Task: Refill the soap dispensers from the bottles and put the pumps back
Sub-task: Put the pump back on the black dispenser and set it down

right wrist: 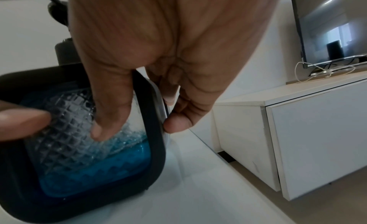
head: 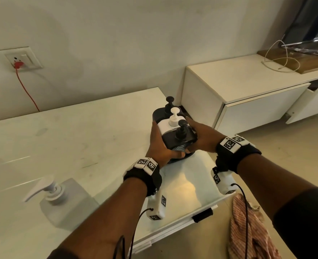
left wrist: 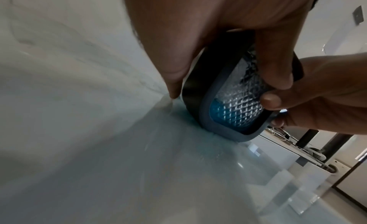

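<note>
Risk, tipping: the dark holder (head: 175,157) with three dispensers looks tilted in the left wrist view, one lower edge on the counter (head: 79,146); I judge that if either hand slackens, it could rock over and the dispensers slide out.
Risk, edge: the holder sits near the counter's right edge, by its near right corner; a push to the right could send it off onto the floor.
Risk, slip: the patterned clear dispenser (right wrist: 65,133) is glossy and faceted, so fingers pressed on it may skid.
Risk, spill: blue soap (right wrist: 95,172) fills only its lower part; I judge little would leak while the pumps are on.
Dispensers: near black-pump one (head: 179,139), white one (head: 170,124) behind it, far black one (head: 163,112), in a row running away from the near edge.
Refill bottle: a clear pump bottle (head: 64,200) stands well apart, toward the counter's near left.
Left hand (head: 159,146): forearm reaching forward, palm against the holder's left side, thumb across the front dispenser; grip closed on the holder.
Right hand (head: 201,139): mirrored on the right side, fingers curled round the rim, one fingertip (right wrist: 99,131) on the faceted glass; grip closed on the holder.
</note>
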Action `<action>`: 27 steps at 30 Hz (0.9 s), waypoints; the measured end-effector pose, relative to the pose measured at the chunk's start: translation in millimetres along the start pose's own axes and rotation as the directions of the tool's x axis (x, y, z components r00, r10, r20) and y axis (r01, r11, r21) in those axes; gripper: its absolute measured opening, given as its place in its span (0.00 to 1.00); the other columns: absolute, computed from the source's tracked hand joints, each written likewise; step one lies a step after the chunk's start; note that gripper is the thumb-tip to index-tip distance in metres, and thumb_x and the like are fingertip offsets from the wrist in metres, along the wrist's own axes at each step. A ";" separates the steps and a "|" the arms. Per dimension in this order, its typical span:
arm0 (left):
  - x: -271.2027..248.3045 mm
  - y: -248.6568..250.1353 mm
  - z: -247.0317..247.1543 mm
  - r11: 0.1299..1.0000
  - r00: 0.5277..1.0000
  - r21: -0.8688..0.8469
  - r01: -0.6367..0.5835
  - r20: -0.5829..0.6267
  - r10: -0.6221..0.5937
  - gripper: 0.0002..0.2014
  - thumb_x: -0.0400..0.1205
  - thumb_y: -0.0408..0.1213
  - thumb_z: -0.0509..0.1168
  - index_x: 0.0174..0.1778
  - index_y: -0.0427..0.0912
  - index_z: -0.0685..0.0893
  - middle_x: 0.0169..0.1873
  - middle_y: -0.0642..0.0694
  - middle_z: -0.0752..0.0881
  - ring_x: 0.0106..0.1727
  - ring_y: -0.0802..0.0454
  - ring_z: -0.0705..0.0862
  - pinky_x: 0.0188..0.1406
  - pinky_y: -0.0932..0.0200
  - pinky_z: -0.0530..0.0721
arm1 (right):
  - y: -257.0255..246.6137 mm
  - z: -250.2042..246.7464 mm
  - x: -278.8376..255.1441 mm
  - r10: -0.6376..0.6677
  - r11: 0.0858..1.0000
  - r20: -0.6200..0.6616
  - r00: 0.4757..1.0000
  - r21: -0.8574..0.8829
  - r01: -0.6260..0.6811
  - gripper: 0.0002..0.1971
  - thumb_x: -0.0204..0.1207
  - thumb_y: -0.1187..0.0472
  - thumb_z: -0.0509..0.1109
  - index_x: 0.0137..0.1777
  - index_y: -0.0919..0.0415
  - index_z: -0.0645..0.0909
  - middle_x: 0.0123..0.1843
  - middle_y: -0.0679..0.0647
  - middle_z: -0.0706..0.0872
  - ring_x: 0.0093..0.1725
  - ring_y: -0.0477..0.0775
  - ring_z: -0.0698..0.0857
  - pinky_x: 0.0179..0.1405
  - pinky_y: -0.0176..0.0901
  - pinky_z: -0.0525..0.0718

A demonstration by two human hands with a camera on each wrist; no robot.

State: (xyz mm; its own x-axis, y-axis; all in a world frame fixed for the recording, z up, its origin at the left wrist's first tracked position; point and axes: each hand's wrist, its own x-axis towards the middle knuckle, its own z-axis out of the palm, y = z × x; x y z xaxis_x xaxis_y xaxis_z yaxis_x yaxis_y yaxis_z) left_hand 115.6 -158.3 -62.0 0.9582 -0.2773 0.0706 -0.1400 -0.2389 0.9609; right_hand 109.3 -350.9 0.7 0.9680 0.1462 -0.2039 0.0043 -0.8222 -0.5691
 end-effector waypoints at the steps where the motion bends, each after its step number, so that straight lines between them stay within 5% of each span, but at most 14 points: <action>1: -0.2 0.6 0.8 1.000 1.000 -0.010 0.001 -0.003 -0.001 0.68 0.50 0.50 0.89 0.86 0.56 0.59 0.79 0.46 0.76 0.79 0.44 0.78 0.76 0.34 0.83 | 1.4 0.5 0.3 -0.007 1.000 -0.005 1.000 0.006 0.007 0.56 0.65 0.59 0.87 0.88 0.53 0.55 0.72 0.51 0.82 0.69 0.56 0.80 0.67 0.44 0.76; 5: -3.4 13.5 1.0 0.997 0.997 0.040 0.067 -0.037 -0.065 0.67 0.50 0.55 0.84 0.87 0.52 0.59 0.79 0.44 0.75 0.80 0.43 0.76 0.79 0.35 0.80 | 0.3 0.7 -1.9 -0.043 0.998 -0.016 0.999 0.044 0.044 0.46 0.66 0.62 0.87 0.81 0.52 0.65 0.62 0.45 0.83 0.61 0.50 0.80 0.65 0.44 0.78; 7: -11.9 27.5 -0.9 0.986 0.992 0.112 0.127 -0.036 -0.124 0.72 0.55 0.52 0.88 0.91 0.51 0.50 0.84 0.42 0.68 0.85 0.40 0.70 0.85 0.38 0.72 | -0.7 0.9 -4.7 -0.044 0.999 -0.025 0.999 0.029 0.044 0.47 0.66 0.62 0.87 0.82 0.51 0.65 0.63 0.46 0.83 0.62 0.51 0.81 0.69 0.50 0.80; 10: -25.2 36.5 -6.1 0.963 0.980 0.180 0.199 -0.018 -0.199 0.75 0.67 0.40 0.90 0.92 0.44 0.33 0.92 0.39 0.51 0.93 0.40 0.53 0.90 0.44 0.57 | -4.5 -1.9 -15.5 -0.004 0.999 -0.004 1.000 -0.037 0.004 0.56 0.67 0.61 0.86 0.88 0.51 0.53 0.76 0.55 0.80 0.71 0.59 0.81 0.75 0.57 0.78; 13: -42.9 38.0 -16.4 0.951 0.976 0.226 0.210 0.003 -0.216 0.73 0.70 0.37 0.88 0.91 0.42 0.32 0.93 0.40 0.42 0.94 0.42 0.43 0.92 0.45 0.48 | -11.3 -8.4 -39.6 0.058 0.994 -0.002 0.998 -0.092 -0.057 0.56 0.73 0.60 0.82 0.91 0.52 0.44 0.84 0.58 0.71 0.72 0.60 0.82 0.75 0.53 0.75; 16: -72.3 46.1 -27.4 0.960 0.982 0.207 0.190 -0.027 -0.189 0.65 0.74 0.34 0.85 0.92 0.41 0.39 0.93 0.42 0.48 0.94 0.44 0.48 0.91 0.50 0.49 | -16.5 -15.2 -70.8 0.034 0.999 -0.252 0.967 -0.010 -0.037 0.44 0.78 0.64 0.76 0.89 0.52 0.56 0.77 0.55 0.81 0.64 0.55 0.87 0.73 0.51 0.79; 20: -123.0 58.8 -40.8 0.982 0.987 0.101 0.161 -0.010 -0.161 0.50 0.81 0.31 0.79 0.93 0.48 0.54 0.91 0.47 0.62 0.90 0.47 0.63 0.89 0.47 0.66 | -26.1 -13.6 -104.2 0.062 0.976 -0.553 0.831 0.209 0.066 0.28 0.78 0.61 0.74 0.79 0.51 0.75 0.57 0.46 0.93 0.56 0.49 0.90 0.67 0.58 0.85; 24: -168.5 77.5 -65.2 0.983 0.986 0.084 0.164 -0.006 -0.164 0.31 0.87 0.28 0.70 0.86 0.47 0.71 0.84 0.47 0.75 0.82 0.49 0.77 0.75 0.62 0.73 | -81.9 -1.1 -132.5 -0.032 0.920 -0.546 0.837 0.311 0.238 0.20 0.80 0.54 0.75 0.71 0.49 0.81 0.45 0.46 0.93 0.43 0.41 0.89 0.49 0.42 0.85; 27: -208.7 82.1 -84.7 0.979 0.986 0.121 0.166 -0.015 -0.166 0.23 0.86 0.31 0.73 0.77 0.47 0.82 0.75 0.46 0.84 0.73 0.49 0.84 0.67 0.68 0.78 | -129.4 16.7 -137.5 -0.146 0.864 -0.379 0.914 0.401 0.305 0.17 0.81 0.60 0.75 0.69 0.52 0.83 0.51 0.46 0.93 0.48 0.42 0.91 0.44 0.37 0.83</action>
State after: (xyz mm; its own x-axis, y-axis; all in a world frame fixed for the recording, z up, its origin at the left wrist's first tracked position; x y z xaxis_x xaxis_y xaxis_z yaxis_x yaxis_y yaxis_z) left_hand -74.7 -41.2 24.8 0.9718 -0.2198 -0.0857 -0.0077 -0.3926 0.9197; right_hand -28.6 -255.4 89.0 0.9790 0.0456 0.1987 0.1980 -0.4453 -0.8732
